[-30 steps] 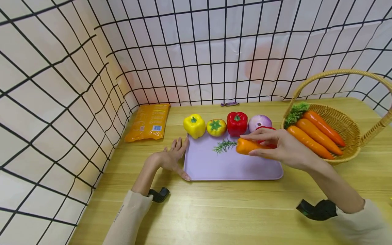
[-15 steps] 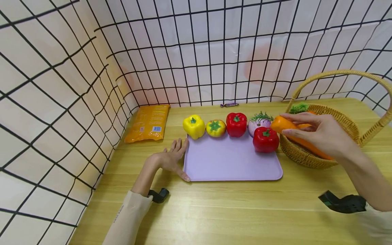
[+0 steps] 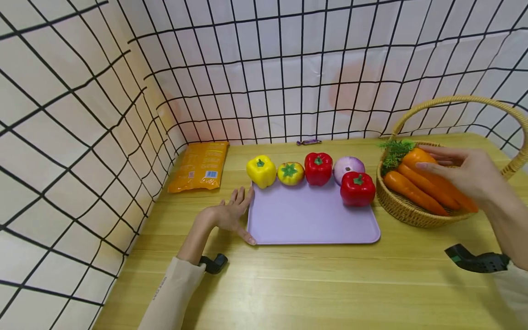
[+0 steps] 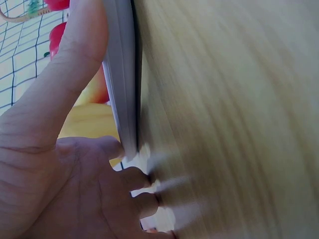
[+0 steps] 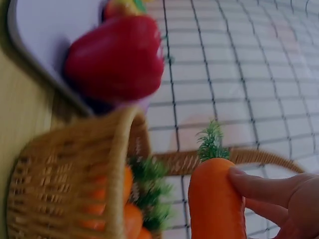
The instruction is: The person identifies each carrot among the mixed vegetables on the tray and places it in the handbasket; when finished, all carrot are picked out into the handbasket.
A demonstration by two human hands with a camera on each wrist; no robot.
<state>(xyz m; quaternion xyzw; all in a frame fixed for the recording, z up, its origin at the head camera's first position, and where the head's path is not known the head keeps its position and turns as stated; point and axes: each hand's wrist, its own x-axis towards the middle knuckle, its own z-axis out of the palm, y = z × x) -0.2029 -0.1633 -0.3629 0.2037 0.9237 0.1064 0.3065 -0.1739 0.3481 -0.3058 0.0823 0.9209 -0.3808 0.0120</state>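
My right hand pinches an orange carrot with green leaves between thumb and fingers, over the wicker basket. In the right wrist view this carrot stands above the basket's rim, its leafy end away from the hand. Other carrots lie side by side inside the basket. At the tray's left edge rests my left hand, fingers spread and thumb by the near corner. The lilac tray has a red bell pepper on its right part.
Along the tray's far edge stand a yellow bell pepper, a yellow-red tomato, another red bell pepper and a purple onion. An orange packet lies back left. A purple-wrapped candy lies near the grid-patterned backdrop.
My right hand has carried the carrot from above the tray rightward to over the basket, uncovering the near red bell pepper. The left hand has stayed put at the tray's edge.
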